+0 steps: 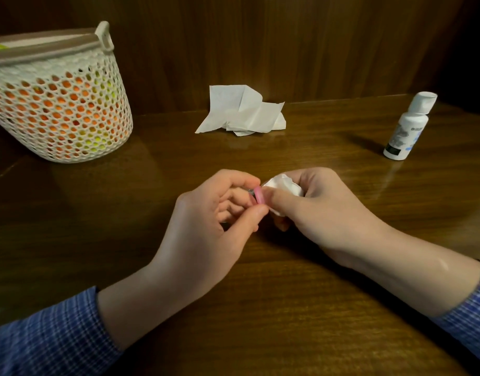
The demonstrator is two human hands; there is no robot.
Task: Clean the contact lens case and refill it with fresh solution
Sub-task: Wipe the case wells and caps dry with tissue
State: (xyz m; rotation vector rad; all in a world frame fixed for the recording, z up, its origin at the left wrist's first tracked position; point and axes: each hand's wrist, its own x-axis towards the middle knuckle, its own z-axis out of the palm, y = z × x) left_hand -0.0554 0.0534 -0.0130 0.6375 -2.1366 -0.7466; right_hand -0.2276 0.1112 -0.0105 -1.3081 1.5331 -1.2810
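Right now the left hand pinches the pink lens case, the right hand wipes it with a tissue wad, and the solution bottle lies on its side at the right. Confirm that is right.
One detail is wrong: the solution bottle stands upright at the right, not on its side. The head view shows it. The rest holds: the left hand pinches the pink lens case, and the right hand presses a tissue wad against it.

Blue checked sleeves [52,332], bare forearms.

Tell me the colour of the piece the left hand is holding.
Pink, pinched in the left hand; head view.
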